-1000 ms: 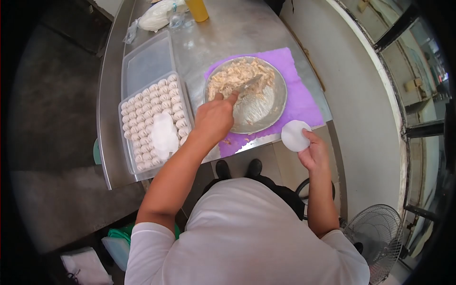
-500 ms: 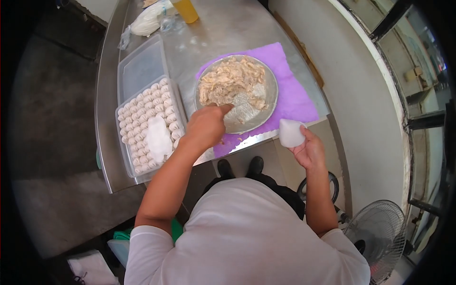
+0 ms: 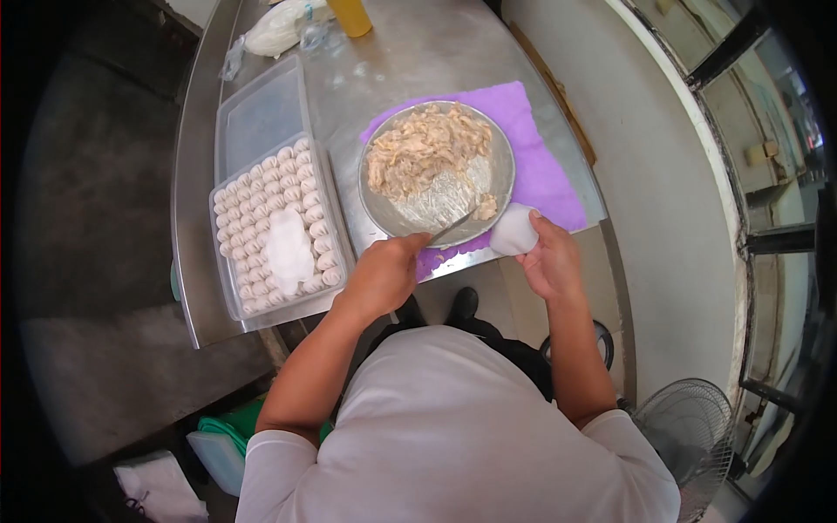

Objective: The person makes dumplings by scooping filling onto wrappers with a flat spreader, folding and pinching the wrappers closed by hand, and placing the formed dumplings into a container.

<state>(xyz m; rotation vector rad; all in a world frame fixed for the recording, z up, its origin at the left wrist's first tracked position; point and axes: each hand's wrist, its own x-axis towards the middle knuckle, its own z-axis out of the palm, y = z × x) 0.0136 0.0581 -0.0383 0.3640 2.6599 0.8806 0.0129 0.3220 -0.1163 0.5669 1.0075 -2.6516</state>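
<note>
My left hand (image 3: 381, 277) is closed around a thin metal spreader (image 3: 455, 227), its blade reaching over the near side of a round metal bowl (image 3: 432, 209). At the blade's tip is a small lump of pale minced filling (image 3: 486, 207). More of this filling (image 3: 427, 144) is heaped on the bowl's far side. White round dough wrapper (image 3: 514, 231), one or several layered, is pinched in my right hand (image 3: 551, 260) beside the bowl's near right rim. To the left, a clear plastic box (image 3: 342, 248) holds rows of pleated dumplings (image 3: 253, 218), with white wrappers (image 3: 290, 248) lying on top.
Under the bowl lies a purple cloth (image 3: 554, 187) on the steel table (image 3: 418, 52). A clear lid (image 3: 261, 118) lies beyond the box. Farther back are a white plastic bag (image 3: 283, 28) and a yellow cup (image 3: 350, 16). A fan (image 3: 689, 436) stands at my right.
My left hand has drawn back toward me from the bowl's middle, the blade now showing with filling at its tip. My right hand has brought the wrapper left, up to the bowl's rim.
</note>
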